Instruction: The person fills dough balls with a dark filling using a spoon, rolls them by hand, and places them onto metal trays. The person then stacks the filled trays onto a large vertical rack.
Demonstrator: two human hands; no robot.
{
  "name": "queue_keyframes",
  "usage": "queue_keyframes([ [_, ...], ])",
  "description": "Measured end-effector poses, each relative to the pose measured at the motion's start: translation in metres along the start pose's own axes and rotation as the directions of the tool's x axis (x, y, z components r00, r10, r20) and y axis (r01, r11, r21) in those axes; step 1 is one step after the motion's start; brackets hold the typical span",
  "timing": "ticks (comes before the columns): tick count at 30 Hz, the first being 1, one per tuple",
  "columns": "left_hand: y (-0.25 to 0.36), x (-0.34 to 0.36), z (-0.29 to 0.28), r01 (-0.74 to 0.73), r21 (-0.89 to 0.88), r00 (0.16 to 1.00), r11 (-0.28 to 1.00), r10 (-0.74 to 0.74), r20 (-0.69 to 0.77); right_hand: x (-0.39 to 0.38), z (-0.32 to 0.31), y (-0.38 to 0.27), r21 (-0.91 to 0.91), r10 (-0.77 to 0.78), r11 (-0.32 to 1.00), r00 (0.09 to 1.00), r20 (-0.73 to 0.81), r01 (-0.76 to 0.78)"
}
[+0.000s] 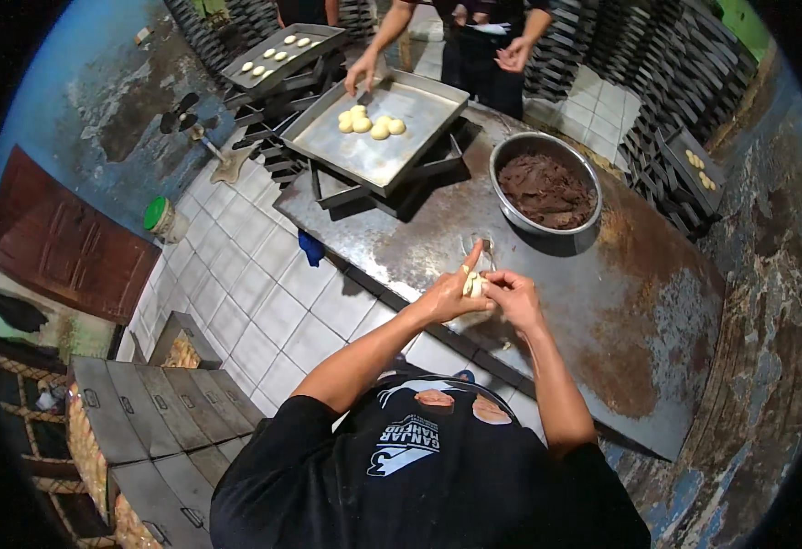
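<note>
Over the near edge of the metal table (620, 293), my left hand (447, 297) is closed around a small piece of pale dough (476, 285), its index finger pointing up and away. My right hand (516, 300) pinches the same dough from the right with thumb and fingers. Just beyond my fingertips lies a small shiny thing (486, 259), too unclear to name. Farther off to the right stands a steel bowl (516, 218) filled with dark brown paste (547, 189). Several round dough balls (380, 131) sit in the metal tray (430, 102) at the table's far left.
Across the table, a person's hand (362, 72) reaches over the tray; their other hand (513, 56) hangs near the table's far side. Another tray of dough balls (284, 52) rests on stacked trays behind. Metal tins (113, 412) stand at lower left. A peeling wall (767, 302) borders the right.
</note>
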State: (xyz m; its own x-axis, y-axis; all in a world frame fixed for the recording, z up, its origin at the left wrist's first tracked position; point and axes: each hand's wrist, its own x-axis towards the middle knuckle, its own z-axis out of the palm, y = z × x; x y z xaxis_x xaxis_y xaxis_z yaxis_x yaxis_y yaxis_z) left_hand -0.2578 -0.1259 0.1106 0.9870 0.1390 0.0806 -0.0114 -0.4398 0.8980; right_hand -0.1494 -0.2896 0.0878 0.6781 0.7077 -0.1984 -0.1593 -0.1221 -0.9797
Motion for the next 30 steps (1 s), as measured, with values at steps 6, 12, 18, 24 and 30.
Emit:
queue_keyframes([
  [6,-0.055,-0.046,-0.027,-0.068,0.222,0.99,0.973,0.093,-0.108,-0.025,0.094,-0.037,-0.624,-0.496,0.546,0.816,0.298,0.56],
  [12,-0.153,-0.134,-0.056,-0.003,0.4,0.998,0.917,-0.025,0.065,-0.037,0.156,0.007,-0.063,0.083,0.996,0.928,0.363,-0.065],
  [18,-0.147,-0.193,-0.047,0.541,-0.2,0.841,0.817,-0.517,0.161,-0.05,0.102,0.107,0.257,0.279,0.938,0.947,-0.161,-0.232],
  [24,-0.106,-0.16,-0.058,0.502,-0.311,0.863,0.807,-0.491,0.119,-0.063,-0.034,0.166,-0.228,0.162,0.899,0.768,-0.62,-0.374],
  [30,-0.086,-0.112,-0.049,0.328,-0.288,0.943,0.9,-0.329,0.044,-0.058,-0.029,0.195,-0.666,0.053,0.586,0.842,-0.536,-0.461],
])
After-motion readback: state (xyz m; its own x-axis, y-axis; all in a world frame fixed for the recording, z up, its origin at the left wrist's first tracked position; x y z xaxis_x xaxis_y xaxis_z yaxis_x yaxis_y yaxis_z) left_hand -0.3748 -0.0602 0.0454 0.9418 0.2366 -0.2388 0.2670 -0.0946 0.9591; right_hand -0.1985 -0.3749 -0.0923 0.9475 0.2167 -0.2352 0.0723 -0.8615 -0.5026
